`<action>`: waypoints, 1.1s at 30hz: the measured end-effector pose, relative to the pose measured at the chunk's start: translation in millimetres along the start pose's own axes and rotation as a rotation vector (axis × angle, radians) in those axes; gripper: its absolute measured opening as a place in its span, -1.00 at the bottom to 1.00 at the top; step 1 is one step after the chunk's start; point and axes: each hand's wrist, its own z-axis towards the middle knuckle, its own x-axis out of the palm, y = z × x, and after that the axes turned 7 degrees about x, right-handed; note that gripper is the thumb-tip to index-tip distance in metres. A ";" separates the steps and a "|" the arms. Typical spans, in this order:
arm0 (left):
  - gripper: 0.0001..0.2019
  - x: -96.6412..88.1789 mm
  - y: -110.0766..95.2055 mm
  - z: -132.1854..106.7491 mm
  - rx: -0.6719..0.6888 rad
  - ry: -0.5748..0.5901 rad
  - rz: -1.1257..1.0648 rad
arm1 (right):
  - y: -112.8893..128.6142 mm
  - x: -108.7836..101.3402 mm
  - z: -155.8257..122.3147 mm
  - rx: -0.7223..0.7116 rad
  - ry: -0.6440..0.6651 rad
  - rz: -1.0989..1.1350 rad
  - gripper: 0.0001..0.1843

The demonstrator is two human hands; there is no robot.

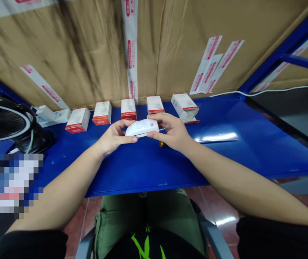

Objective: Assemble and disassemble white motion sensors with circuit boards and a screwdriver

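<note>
Presently: one white rounded plastic device [142, 127], long axis lying side to side over the blue steel table [143, 169], pinched end to end in a closed grip by left hand [114, 136] and right hand [170, 131] equally.

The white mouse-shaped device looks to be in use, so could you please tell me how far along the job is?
Done: the red-and-white carton at the right end of the row looks opened, with its end flap out. In hand: the white mouse-shaped device, held between the left hand and right hand. Remaining: four similar cartons stand on the blue metal shelf, apparently closed.
</note>
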 end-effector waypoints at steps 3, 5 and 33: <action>-0.46 -0.7 -0.1 0.3 0.002 -0.023 -0.014 | -1.2 0.6 -0.3 0.016 0.008 0.032 -0.44; -0.48 -1.0 -0.2 0.5 -0.001 -0.045 -0.021 | -2.5 0.9 -0.4 0.026 0.007 0.055 -0.43; -0.25 2.0 -4.5 -9.3 0.378 0.019 0.362 | -5.1 -12.8 3.0 0.198 0.250 0.181 -0.43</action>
